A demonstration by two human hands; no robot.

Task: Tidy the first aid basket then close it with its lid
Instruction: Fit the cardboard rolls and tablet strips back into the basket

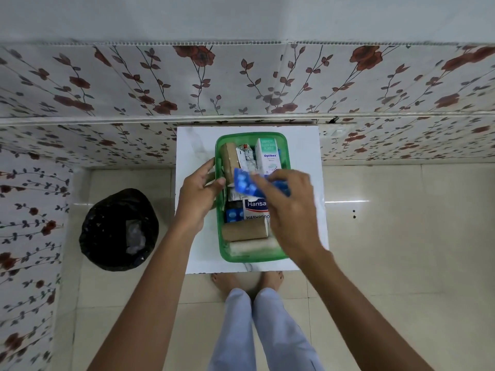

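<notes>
A green plastic basket (251,136) stands on a small white table (195,145). Inside lie a brown bandage roll (245,231), a pale roll (251,249), a Hansaplast box (254,208), a white-green Optibex box (267,155), a tall brown box (230,159), foil strips (245,156) and a blue pill strip (234,215). My right hand (290,210) hovers over the basket, pinching a blurred blue blister pack (245,183). My left hand (199,195) grips the basket's left wall. No lid is visible.
A bin lined with a black bag (119,230) stands on the tiled floor left of the table. A floral-patterned wall (241,84) runs directly behind the table. My bare feet (246,281) are at the table's near edge.
</notes>
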